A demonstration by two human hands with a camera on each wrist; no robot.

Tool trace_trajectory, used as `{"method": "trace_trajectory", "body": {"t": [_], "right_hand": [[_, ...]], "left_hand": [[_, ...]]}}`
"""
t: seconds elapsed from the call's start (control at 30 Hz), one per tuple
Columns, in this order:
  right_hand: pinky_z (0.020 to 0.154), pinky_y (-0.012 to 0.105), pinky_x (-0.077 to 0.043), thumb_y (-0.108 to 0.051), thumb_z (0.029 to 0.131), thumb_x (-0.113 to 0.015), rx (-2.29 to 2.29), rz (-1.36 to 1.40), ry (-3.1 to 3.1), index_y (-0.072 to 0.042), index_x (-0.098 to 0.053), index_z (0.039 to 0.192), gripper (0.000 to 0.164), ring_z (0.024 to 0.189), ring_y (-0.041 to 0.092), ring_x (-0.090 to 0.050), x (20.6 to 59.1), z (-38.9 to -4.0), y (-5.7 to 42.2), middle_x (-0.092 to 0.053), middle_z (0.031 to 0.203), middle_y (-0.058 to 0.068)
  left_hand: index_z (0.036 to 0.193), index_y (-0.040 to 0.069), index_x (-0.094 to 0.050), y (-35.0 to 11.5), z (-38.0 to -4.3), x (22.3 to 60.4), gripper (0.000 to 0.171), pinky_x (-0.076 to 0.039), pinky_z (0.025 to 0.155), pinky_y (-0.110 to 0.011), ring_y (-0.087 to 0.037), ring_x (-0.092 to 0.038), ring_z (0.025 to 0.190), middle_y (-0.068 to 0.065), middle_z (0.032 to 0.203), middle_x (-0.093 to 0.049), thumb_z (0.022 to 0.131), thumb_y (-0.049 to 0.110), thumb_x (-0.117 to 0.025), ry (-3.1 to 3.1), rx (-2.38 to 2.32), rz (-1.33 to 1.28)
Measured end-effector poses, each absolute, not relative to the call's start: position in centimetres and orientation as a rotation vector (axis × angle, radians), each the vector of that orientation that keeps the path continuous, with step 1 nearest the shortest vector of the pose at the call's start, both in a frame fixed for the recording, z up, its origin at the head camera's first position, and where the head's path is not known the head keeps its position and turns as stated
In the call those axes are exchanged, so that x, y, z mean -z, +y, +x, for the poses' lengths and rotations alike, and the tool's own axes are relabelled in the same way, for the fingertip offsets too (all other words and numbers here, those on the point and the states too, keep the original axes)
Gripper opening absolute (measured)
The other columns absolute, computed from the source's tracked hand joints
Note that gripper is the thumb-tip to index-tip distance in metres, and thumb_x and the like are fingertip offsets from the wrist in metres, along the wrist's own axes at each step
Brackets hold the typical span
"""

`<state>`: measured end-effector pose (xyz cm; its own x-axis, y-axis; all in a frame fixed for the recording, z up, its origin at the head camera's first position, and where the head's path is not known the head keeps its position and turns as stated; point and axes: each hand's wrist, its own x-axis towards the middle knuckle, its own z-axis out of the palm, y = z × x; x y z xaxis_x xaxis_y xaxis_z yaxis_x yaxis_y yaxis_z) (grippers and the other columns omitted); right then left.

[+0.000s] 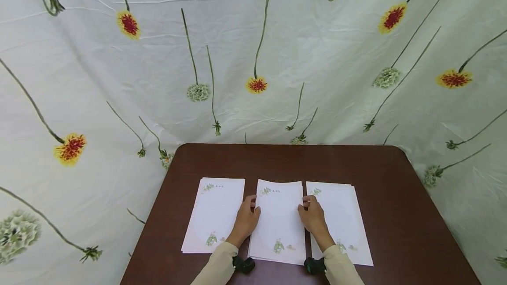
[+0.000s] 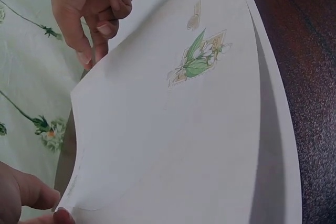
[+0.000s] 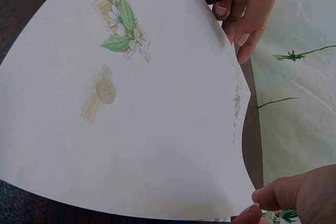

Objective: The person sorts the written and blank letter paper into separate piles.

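Observation:
A white printed sheet (image 1: 277,219) in the middle is held by both hands near its upper side edges. My left hand (image 1: 246,218) pinches the left edge between thumb and fingers; at the right edge my right hand (image 1: 314,217) does the same. Both wrist views show the paper bowed, its far edge curving between the hands. Green leaves with white flowers (image 2: 202,59) and a pale seal (image 3: 106,92) are printed on it. More paper (image 2: 281,129) lies beneath, seen past the lifted sheet's near edge.
Similar white sheets lie to the left (image 1: 218,214) and to the right (image 1: 344,219), close beside the middle one. All are on a dark brown table (image 1: 396,214) with rounded far corners. Behind it hangs a pale flower-printed cloth (image 1: 237,113).

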<state>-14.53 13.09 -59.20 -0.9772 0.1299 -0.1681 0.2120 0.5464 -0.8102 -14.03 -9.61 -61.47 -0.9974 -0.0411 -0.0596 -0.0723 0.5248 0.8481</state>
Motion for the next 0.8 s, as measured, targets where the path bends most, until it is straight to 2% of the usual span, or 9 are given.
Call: {"method": "trace_trajectory", "body": {"t": [0.07, 0.2, 0.37, 0.53, 0.63, 0.8], "right_hand": [[0.089, 0.053, -0.054, -0.01, 0.1, -0.058, 1.432, 0.303, 2.688, 0.009, -0.054, 0.134, 0.039, 0.11, 0.042, -0.064, 59.3, -14.5, 13.1, -0.068, 0.118, 0.025], [0.088, 0.048, -0.054, -0.01, 0.1, -0.058, 1.425, 0.305, 2.696, 0.009, -0.057, 0.132, 0.037, 0.107, 0.037, -0.066, 59.5, -14.7, 13.0, -0.071, 0.114, 0.021], [0.084, 0.042, -0.053, -0.007, 0.1, -0.059, 1.426, 0.278, 2.727, 0.007, -0.067, 0.12, 0.026, 0.099, 0.031, -0.066, 59.3, -14.7, 12.9, -0.072, 0.105, 0.017], [0.083, 0.04, -0.053, -0.008, 0.1, -0.059, 1.448, 0.256, 2.748, 0.004, -0.069, 0.115, 0.022, 0.097, 0.029, -0.066, 59.1, -14.8, 12.6, -0.072, 0.102, 0.016], [0.085, 0.042, -0.054, -0.008, 0.1, -0.059, 1.471, 0.252, 2.744, 0.004, -0.07, 0.115, 0.022, 0.099, 0.031, -0.067, 58.9, -15.1, 12.3, -0.073, 0.103, 0.016], [0.084, 0.045, -0.055, -0.008, 0.098, -0.061, 1.505, 0.245, 2.736, 0.004, -0.071, 0.113, 0.022, 0.099, 0.035, -0.069, 58.6, -15.6, 11.3, -0.074, 0.103, 0.018]], "left_hand": [[0.14, -0.003, -0.054, -9.5, -14.1, 61.4, 0.042, -0.053, 0.09, -0.054, -0.04, -0.064, 0.109, -0.026, 0.117, -0.065, 0.1, 0.006, -0.06, 2.732, -1.497, -0.102], [0.14, 0.0, -0.055, -9.5, -14.1, 61.3, 0.04, -0.054, 0.082, -0.049, -0.033, -0.066, 0.097, -0.021, 0.109, -0.068, 0.101, 0.005, -0.062, 2.748, -1.474, -0.127], [0.136, 0.0, -0.055, -9.7, -14.1, 61.2, 0.037, -0.053, 0.075, -0.043, -0.026, -0.064, 0.084, -0.016, 0.1, -0.069, 0.101, 0.008, -0.063, 2.761, -1.469, -0.158], [0.116, 0.001, -0.058, -10.3, -14.4, 60.9, 0.02, -0.053, 0.075, -0.041, -0.026, -0.065, 0.084, -0.014, 0.095, -0.07, 0.1, 0.01, -0.066, 2.757, -1.508, -0.199], [0.105, 0.003, -0.057, -10.8, -14.5, 60.4, 0.013, -0.052, 0.073, -0.039, -0.022, -0.062, 0.08, -0.011, 0.091, -0.067, 0.101, 0.011, -0.067, 2.753, -1.513, -0.21], [0.1, 0.004, -0.058, -12.2, -14.8, 59.6, 0.012, -0.048, 0.069, -0.035, -0.018, -0.056, 0.075, -0.009, 0.088, -0.064, 0.101, 0.013, -0.066, 2.776, -1.492, -0.216]]}}
